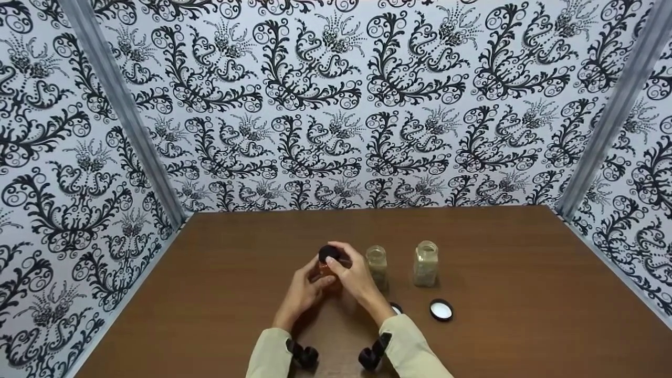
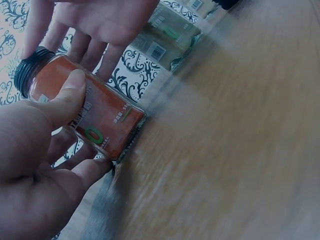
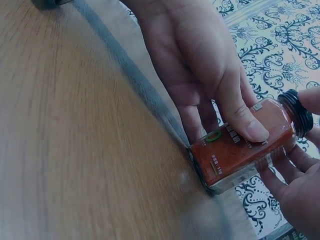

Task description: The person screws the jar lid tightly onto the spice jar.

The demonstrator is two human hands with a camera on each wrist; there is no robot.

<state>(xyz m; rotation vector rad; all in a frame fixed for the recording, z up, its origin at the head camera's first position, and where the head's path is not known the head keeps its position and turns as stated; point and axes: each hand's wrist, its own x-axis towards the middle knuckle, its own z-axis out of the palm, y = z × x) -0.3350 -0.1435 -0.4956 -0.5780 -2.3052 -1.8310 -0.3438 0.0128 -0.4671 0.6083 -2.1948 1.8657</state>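
Observation:
A square glass jar of orange-red powder (image 2: 107,117) stands between both hands, its base right at the tabletop. My left hand (image 1: 306,290) grips its body, with the thumb across the printed front label. At the top, the thumb and fingers of my right hand (image 1: 357,275) hold the black screw lid (image 1: 328,253), which sits on the jar's neck. In the right wrist view, only part of the right hand (image 3: 300,192) shows beside the lid (image 3: 296,114). From the head view, the hands hide most of the jar.
Right of the hands stand two lidless glass jars, a nearer one (image 1: 377,268) and another farther right (image 1: 426,265), both with dull greenish-brown contents. A black lid with white lining (image 1: 441,310) lies in front of them; a second lid (image 1: 396,308) is partly behind the right forearm. Patterned walls (image 1: 325,131) border the brown table (image 1: 210,294).

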